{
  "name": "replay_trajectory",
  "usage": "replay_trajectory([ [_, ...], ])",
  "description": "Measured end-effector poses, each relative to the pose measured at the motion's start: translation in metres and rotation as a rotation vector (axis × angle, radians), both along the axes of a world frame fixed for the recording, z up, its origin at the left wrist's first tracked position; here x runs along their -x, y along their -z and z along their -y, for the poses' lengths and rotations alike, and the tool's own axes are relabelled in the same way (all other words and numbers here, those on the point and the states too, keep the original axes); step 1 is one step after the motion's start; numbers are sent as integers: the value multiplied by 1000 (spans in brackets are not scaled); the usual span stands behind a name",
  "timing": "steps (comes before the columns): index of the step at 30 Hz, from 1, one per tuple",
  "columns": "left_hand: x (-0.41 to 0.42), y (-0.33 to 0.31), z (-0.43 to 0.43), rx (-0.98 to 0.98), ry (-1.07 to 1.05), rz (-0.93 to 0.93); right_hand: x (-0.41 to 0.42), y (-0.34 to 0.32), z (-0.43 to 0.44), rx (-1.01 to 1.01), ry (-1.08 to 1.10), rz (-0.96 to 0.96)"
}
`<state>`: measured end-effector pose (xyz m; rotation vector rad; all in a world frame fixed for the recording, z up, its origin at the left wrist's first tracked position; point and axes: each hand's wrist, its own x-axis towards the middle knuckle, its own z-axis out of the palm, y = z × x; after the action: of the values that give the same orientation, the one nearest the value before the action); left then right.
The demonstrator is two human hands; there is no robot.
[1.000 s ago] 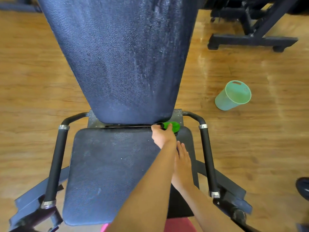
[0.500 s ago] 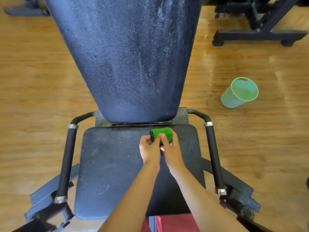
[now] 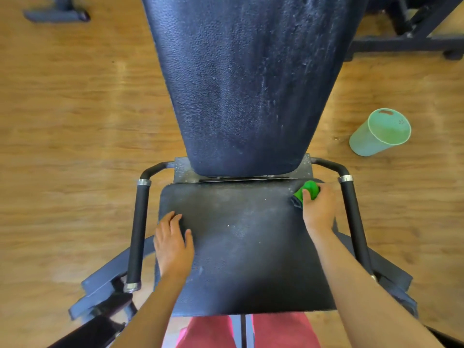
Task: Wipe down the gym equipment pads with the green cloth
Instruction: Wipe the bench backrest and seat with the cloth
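Two hands just split from their shared hold; your right hand (image 3: 319, 209) grips the bunched green cloth (image 3: 310, 188) at the back right corner of the seat pad (image 3: 246, 247); your left hand (image 3: 173, 244) lies flat and empty on it; the seat wipe likely begins.

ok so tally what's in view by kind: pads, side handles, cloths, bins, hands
pads: 2, back pad and seat pad
side handles: 2, left handle and right handle
cloths: 1, green cloth
bins: 1, teal bin
hands: 2, left hand and right hand
total: 8
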<state>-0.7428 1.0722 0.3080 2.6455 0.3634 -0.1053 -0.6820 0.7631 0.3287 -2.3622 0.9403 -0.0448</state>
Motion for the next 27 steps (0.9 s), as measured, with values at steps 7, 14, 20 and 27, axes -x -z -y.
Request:
replay_trajectory([
  [7, 14, 1, -33, 52, -47, -136, -14, 6, -124, -61, -263, 36],
  [14, 15, -4, -32, 157, -32, -188, 3, 20, -217, -81, -660, 23],
  [20, 15, -1, -31, 131, -38, -212, 14, 12, -95, 78, -318, 57],
  [27, 16, 0, -31, 160, -42, -226, 53, 15, -127, 86, -340, -10],
])
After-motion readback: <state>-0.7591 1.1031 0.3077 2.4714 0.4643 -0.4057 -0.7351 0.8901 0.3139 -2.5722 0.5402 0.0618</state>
